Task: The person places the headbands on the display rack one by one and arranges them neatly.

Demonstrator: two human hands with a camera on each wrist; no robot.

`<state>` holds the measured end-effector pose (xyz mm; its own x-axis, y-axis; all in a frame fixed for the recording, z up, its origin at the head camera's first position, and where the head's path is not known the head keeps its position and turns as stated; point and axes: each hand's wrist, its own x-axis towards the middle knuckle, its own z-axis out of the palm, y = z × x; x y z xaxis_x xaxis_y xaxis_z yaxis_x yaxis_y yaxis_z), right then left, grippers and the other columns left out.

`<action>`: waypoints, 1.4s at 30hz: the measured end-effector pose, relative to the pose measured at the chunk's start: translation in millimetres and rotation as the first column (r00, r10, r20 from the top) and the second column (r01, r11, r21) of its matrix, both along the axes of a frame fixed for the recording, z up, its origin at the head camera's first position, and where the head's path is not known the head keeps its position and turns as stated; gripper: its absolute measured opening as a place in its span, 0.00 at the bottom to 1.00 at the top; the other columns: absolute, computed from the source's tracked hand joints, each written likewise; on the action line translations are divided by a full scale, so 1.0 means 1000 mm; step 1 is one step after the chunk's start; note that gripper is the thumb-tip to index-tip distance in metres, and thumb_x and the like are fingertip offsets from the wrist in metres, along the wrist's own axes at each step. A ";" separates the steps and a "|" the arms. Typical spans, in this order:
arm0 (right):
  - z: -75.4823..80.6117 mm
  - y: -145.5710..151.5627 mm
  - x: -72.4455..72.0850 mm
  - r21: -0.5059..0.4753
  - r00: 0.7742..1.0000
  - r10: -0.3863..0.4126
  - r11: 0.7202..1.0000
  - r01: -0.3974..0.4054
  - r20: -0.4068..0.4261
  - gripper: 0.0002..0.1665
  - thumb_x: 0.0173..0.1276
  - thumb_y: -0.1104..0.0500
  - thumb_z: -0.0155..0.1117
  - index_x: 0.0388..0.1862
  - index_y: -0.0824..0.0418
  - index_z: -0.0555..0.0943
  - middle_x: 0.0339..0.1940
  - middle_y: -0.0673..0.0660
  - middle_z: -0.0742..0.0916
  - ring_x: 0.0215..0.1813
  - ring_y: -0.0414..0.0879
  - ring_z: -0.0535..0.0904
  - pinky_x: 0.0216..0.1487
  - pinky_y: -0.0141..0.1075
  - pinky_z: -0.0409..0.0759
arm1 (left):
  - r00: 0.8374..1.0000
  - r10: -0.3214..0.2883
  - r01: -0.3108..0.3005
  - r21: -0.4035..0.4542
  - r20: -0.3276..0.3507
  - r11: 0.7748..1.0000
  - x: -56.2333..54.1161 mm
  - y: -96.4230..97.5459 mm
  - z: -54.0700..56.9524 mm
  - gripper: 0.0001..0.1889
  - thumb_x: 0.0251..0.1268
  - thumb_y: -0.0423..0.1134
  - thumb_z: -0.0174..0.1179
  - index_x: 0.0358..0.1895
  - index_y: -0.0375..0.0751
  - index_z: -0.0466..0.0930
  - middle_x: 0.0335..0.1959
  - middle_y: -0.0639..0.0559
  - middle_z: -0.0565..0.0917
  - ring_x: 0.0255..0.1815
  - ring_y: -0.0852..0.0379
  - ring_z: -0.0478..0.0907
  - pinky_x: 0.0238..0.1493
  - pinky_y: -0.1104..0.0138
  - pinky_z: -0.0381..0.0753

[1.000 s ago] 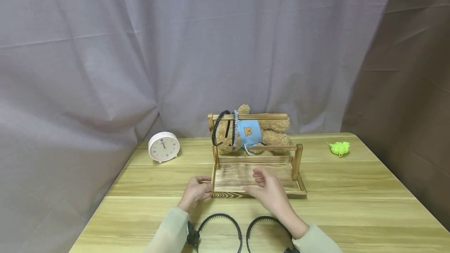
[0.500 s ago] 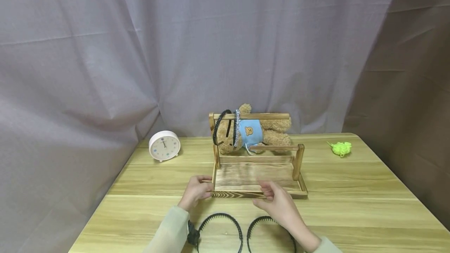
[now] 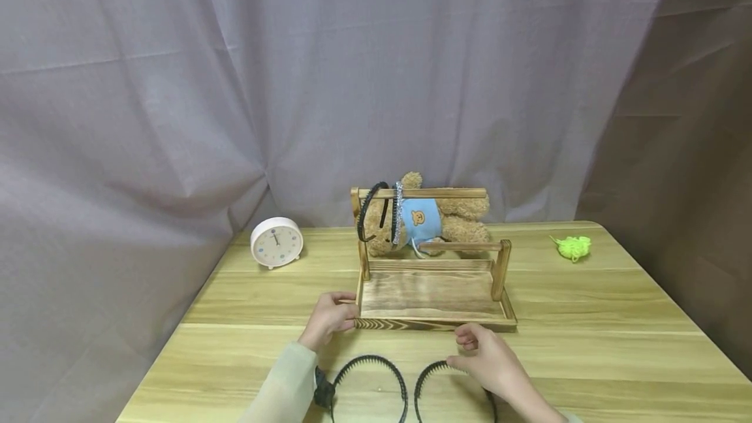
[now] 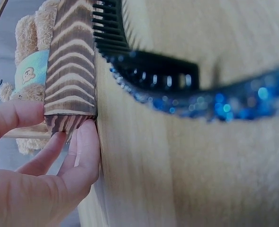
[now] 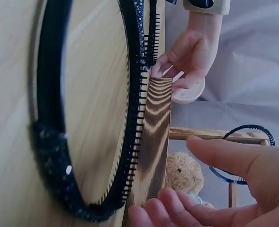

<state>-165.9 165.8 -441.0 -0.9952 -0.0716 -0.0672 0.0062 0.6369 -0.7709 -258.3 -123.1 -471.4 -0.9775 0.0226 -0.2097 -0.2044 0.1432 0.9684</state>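
My left hand [image 3: 328,320] grips the front left corner of a wooden display rack [image 3: 405,324], thumb at its rim and fingers against its end. My right hand [image 3: 492,359] hovers above a toothed black headband [image 3: 418,389], fingers loosely bent and holding nothing. Another toothed headband [image 3: 404,387] lies to its left in front of the rack; blue sparkles [image 4: 220,105] show along it in the left wrist view. On the rack's upper bar hang a black headband [image 3: 363,214] and one with silver trim [image 3: 397,214].
Behind the rack a teddy bear [image 3: 423,217] in a blue top lies on its side. A round white clock [image 3: 277,243] stands at the back left, and a neon green tangle of yarn [image 3: 572,248] lies at the back right. A grey curtain [image 3: 376,70] hangs behind the table.
My right hand has moved from over the rack's tray toward me and to the right, down to the right headband. The left hand stays at the rack's corner.
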 end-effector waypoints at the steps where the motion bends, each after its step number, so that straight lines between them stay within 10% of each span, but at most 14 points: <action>1: 0.000 0.002 0.001 0.013 1.000 0.004 1.000 -0.004 0.005 0.31 0.53 0.57 0.76 0.54 0.68 0.77 0.48 0.57 0.85 0.49 0.50 0.80 0.52 0.51 0.83 | 1.000 0.000 0.000 0.001 0.002 1.000 0.000 0.000 0.000 0.26 0.49 0.25 0.58 0.57 0.22 0.74 0.40 0.37 0.83 0.31 0.58 0.80 0.38 0.65 0.88; 15: -0.001 0.024 0.008 0.119 0.985 0.110 0.985 -0.125 0.132 0.47 0.47 0.55 0.81 0.59 0.75 0.67 0.50 0.65 0.79 0.50 0.57 0.78 0.45 0.53 0.83 | 1.000 -0.002 0.002 -0.012 -0.003 1.000 -0.002 -0.001 -0.002 0.26 0.49 0.25 0.58 0.57 0.22 0.73 0.42 0.35 0.82 0.32 0.57 0.81 0.39 0.64 0.89; 28: -0.010 0.030 0.021 0.096 0.964 0.172 0.976 -0.194 0.205 0.32 0.39 0.78 0.63 0.48 0.67 0.70 0.38 0.60 0.73 0.28 0.51 0.68 0.22 0.36 0.68 | 1.000 0.003 -0.003 -0.003 0.009 1.000 -0.001 0.001 -0.001 0.26 0.50 0.24 0.58 0.57 0.22 0.73 0.41 0.36 0.82 0.32 0.57 0.80 0.39 0.64 0.88; 35: -0.013 0.047 0.014 -0.200 0.912 0.334 0.936 -0.291 0.237 0.19 0.54 0.72 0.61 0.45 0.75 0.72 0.23 0.54 0.73 0.24 0.45 0.70 0.24 0.27 0.75 | 1.000 -0.004 0.004 -0.018 0.008 1.000 0.000 0.000 0.001 0.26 0.51 0.25 0.57 0.58 0.22 0.72 0.41 0.36 0.81 0.32 0.57 0.80 0.39 0.63 0.88; 42: -0.015 0.063 0.006 -0.428 0.840 0.442 0.856 -0.291 0.314 0.16 0.65 0.68 0.57 0.49 0.77 0.73 0.29 0.56 0.81 0.31 0.44 0.78 0.32 0.30 0.84 | 1.000 -0.002 0.002 -0.016 0.015 1.000 -0.002 0.000 0.000 0.26 0.49 0.25 0.57 0.58 0.22 0.73 0.39 0.39 0.81 0.32 0.57 0.80 0.38 0.65 0.88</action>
<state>-159.8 228.3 -455.7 -0.7846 -0.5196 -0.3384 0.1725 0.3413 -0.9240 -260.0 -123.3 -471.4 -0.9743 0.0211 -0.2244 -0.2184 0.1589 0.9629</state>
